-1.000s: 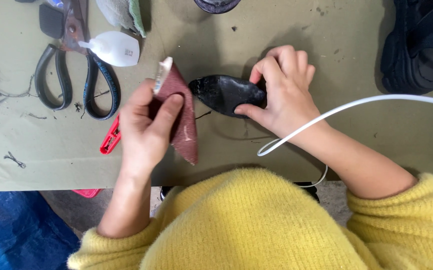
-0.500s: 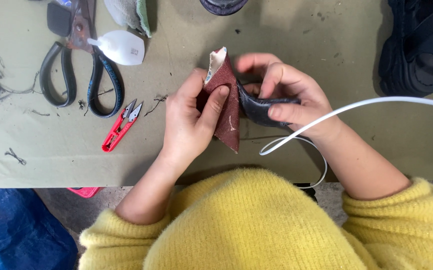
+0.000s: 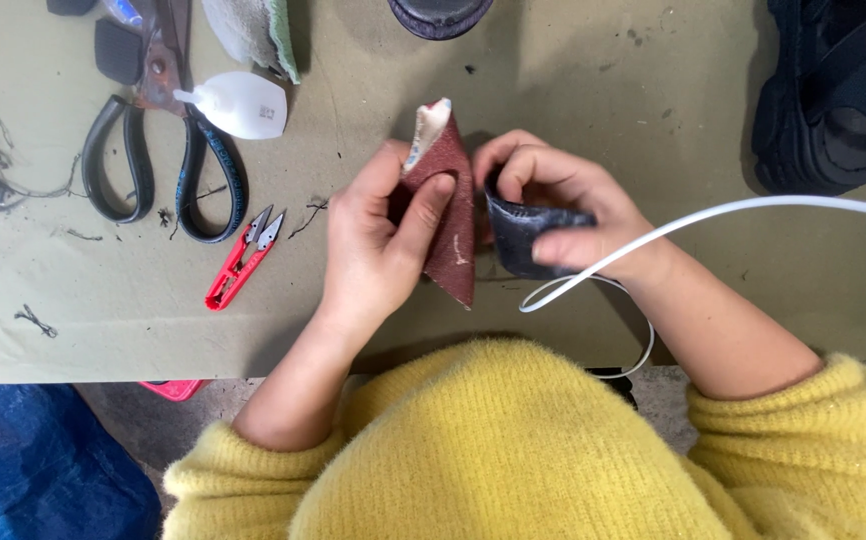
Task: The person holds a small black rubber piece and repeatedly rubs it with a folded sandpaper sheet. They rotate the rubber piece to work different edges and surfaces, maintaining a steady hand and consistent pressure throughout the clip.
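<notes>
Person in a yellow sweater (image 3: 513, 450) at an olive-green table (image 3: 603, 110), both hands up over the tabletop near its front edge.

Left hand (image 3: 378, 245) is clamped on a folded dark-red piece (image 3: 450, 215), which looks like leather or sandpaper with a pale underside showing at its top tip. Thumb lies across the red face and the fingers wrap behind it. The piece stands roughly upright, pointed end away from the person, lower corner hanging just below the hand.

Right hand (image 3: 563, 205) grips a small dark blue-black piece (image 3: 528, 235), curved, pinched between thumb and curled fingers. It sits just right of the red piece, touching it or nearly so; contact can't be confirmed. Most of the dark piece is under the fingers.

White cable (image 3: 753, 208) runs in from the right, crosses over the right wrist, and loops down off the table edge below the dark piece.

Relative to the red piece: red thread snips (image 3: 243, 258) lie to the left, near the left hand but apart from it. Farther left, large black-handled scissors (image 3: 158, 150), with a white squeeze bottle (image 3: 243, 104) lying over the handles. Up left, a pale green-edged scrap (image 3: 253, 30). Far right, a black sandal (image 3: 833, 100). Loose thread bits at the far left edge.
</notes>
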